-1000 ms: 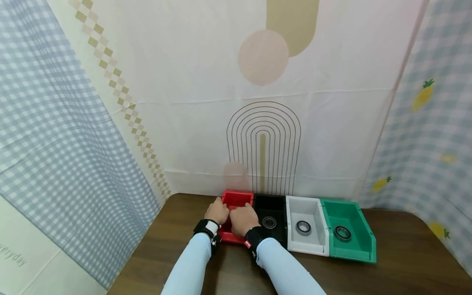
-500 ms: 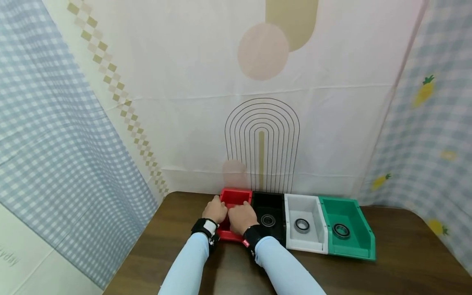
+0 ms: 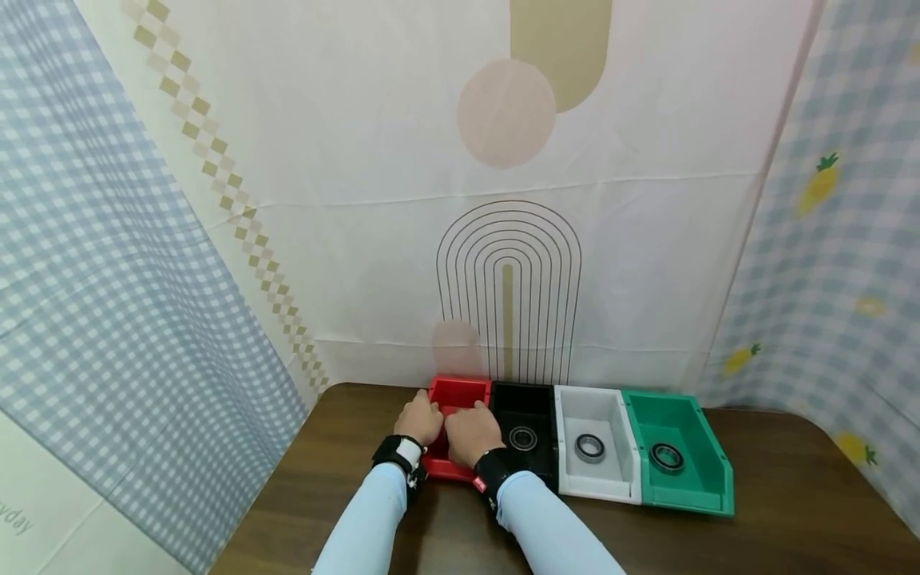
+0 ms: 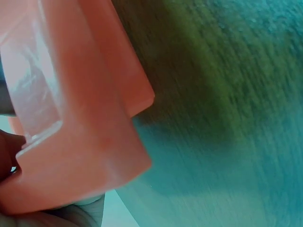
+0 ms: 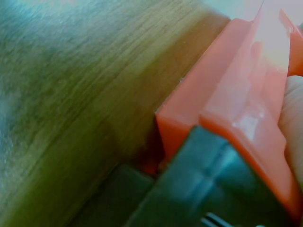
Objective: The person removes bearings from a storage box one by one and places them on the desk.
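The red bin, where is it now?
In the head view, the red bin is leftmost of four bins, beside the black bin, gripped by the left hand.

We see the bins in flat colours: red bin (image 3: 461, 391), black bin (image 3: 523, 403), white bin (image 3: 594, 406), green bin (image 3: 661, 411). The wrist views turn the red to coral. The bearings (image 3: 590, 460) look dark with silvery rims. We find brown wood grain on the table (image 3: 295, 479), pale blue on the sleeves (image 3: 557, 531) and black on the wrist straps (image 3: 494, 469). The white backdrop (image 3: 359, 271) carries pink circles, olive shapes, dark-lined arches and an olive-beige checked strip. Blue-and-white gingham covers the left curtain (image 3: 172, 271); the right curtain (image 3: 805, 279) adds yellow pineapples.
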`<state>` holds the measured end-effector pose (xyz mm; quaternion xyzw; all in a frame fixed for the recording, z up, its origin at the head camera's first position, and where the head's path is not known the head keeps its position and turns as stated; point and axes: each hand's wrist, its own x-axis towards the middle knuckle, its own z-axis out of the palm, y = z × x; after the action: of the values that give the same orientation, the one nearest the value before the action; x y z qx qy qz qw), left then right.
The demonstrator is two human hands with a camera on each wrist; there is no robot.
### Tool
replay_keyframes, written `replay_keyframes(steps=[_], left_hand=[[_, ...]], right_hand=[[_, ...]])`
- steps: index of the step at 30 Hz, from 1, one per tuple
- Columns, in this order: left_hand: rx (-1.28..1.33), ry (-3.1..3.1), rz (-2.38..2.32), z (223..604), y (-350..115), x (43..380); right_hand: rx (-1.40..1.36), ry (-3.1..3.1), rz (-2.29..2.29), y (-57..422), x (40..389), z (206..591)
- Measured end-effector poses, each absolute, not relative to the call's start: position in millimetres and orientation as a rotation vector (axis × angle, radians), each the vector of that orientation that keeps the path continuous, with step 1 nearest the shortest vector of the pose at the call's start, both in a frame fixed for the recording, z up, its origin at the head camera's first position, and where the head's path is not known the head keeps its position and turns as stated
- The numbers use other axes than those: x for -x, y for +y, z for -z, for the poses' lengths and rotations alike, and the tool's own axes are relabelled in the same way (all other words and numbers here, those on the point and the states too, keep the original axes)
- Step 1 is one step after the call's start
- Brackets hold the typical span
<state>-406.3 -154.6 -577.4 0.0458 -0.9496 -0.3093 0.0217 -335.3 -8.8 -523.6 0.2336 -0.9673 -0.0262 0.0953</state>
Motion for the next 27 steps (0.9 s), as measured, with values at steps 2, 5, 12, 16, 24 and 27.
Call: replay_keyframes(steps=[2,5,12,16,24,27], left_hand=[[-0.141,-2.944,0.962,576,-154,406],[-0.141,-2.942,0.963,575,-154,405],[-0.163,-2.94,0.965,580,-155,409],[-0.157,-2.939,0.982,576,-154,406],[-0.128,-2.929,0.931,587,-157,413],[-0.123,-2.924,0.929,592,-159,416]], right_hand=[[-0.689,-2.875,0.072,-9,336,524],[-0.688,-2.881,0.071,-9,337,524],[-0.711,-2.892,0.074,-8,337,523],[-0.711,-2.887,0.051,-7,338,524],[-0.703,-2.863,0.011,-7,338,526],[-0.704,-2.851,-0.024,-7,337,527]])
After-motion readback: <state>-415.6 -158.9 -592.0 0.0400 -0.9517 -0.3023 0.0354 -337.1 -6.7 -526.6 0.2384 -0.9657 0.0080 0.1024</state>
